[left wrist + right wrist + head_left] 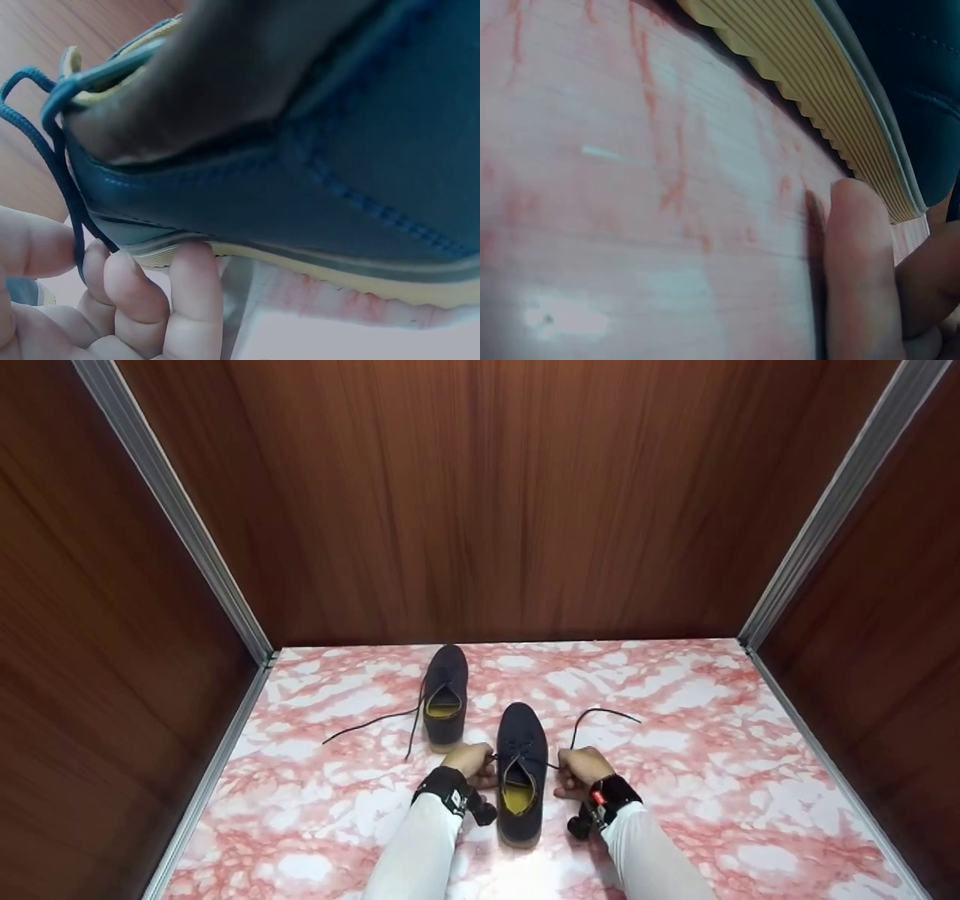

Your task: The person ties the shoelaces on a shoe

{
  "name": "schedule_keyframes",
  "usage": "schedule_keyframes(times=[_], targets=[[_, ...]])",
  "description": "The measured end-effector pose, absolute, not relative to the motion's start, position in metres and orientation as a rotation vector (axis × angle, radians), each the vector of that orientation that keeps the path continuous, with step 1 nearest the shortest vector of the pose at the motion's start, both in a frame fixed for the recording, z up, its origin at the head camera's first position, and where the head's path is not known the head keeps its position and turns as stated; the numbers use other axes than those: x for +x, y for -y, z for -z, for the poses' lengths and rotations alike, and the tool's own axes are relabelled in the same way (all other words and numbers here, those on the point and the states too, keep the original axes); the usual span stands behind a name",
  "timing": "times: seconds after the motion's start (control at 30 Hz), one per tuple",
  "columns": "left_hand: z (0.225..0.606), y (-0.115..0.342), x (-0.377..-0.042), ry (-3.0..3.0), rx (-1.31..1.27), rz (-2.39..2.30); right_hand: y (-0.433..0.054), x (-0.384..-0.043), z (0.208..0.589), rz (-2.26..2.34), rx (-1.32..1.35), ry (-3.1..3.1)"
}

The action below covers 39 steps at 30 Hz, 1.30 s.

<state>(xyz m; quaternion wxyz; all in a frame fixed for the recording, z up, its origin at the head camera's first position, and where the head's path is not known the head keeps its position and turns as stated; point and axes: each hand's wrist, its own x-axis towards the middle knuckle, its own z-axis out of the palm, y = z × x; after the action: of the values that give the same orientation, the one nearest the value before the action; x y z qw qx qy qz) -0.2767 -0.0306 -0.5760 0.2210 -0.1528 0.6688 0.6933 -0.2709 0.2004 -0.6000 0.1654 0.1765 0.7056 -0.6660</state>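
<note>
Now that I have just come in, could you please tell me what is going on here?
A person is handling the laces of the nearer dark shoe, which stands upright between their hands. The left hand pinches one side and the right hand the other, with a loose tail beyond it. A second dark shoe stands farther off to the left, its own laces trailing on the marbled surface.

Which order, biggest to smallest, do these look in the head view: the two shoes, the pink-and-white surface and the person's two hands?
1. pink-and-white surface
2. shoe between the hands
3. other shoe; it's farther away, so true sizes may match
4. left hand and right hand: too alike to rank
</note>
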Motion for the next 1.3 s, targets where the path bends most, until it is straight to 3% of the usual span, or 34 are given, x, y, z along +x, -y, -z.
schedule_keyframes(times=[0.57, 0.97, 1.3], targets=[[0.569, 0.030, -0.263, -2.114, -0.378, -1.791, -0.205, -0.264, 0.603, 2.042, 0.498, -1.967], [0.557, 0.031, -0.269, -2.479, -0.201, -1.996, -0.210, -0.268, 0.569, 1.988, 0.301, -2.326], [0.538, 0.036, -0.278, -2.626, -0.115, -2.037, -0.211, -0.269, 0.539, 2.116, 0.183, -2.242]])
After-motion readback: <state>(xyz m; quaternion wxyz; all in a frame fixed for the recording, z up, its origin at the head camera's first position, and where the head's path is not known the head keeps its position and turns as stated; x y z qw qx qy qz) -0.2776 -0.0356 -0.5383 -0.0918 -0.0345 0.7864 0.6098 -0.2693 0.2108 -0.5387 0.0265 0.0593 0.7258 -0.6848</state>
